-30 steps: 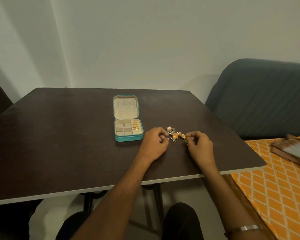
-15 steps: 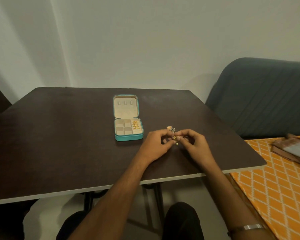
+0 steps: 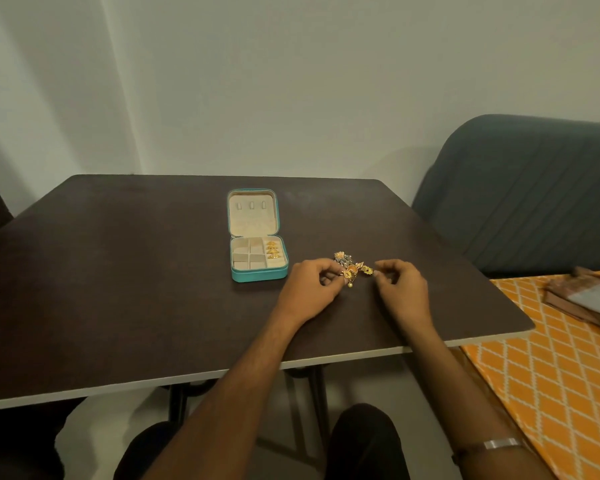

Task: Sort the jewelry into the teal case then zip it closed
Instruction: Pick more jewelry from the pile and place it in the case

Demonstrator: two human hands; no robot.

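The teal case (image 3: 259,274) lies open on the dark table (image 3: 118,289), its lid (image 3: 252,216) flat behind it. Several gold pieces (image 3: 272,251) fill its right compartment; the other beige compartments look bare. Right of the case lies a small jewelry pile (image 3: 346,259) of gold and grey pieces. My left hand (image 3: 309,289) pinches a gold and orange earring (image 3: 350,274) with a bead hanging under it, just in front of the pile. My right hand (image 3: 400,289) pinches a small gold piece (image 3: 368,270) at the pile's right end.
A grey-blue upholstered seat (image 3: 520,195) stands to the right of the table. An orange patterned cloth (image 3: 551,368) with a brown bundle (image 3: 582,299) lies at the lower right. The table's front edge (image 3: 222,374) runs above my knees.
My hands, pressed together over the jewelry half a second ago, have drawn apart. The left one now holds the gold and orange earring.
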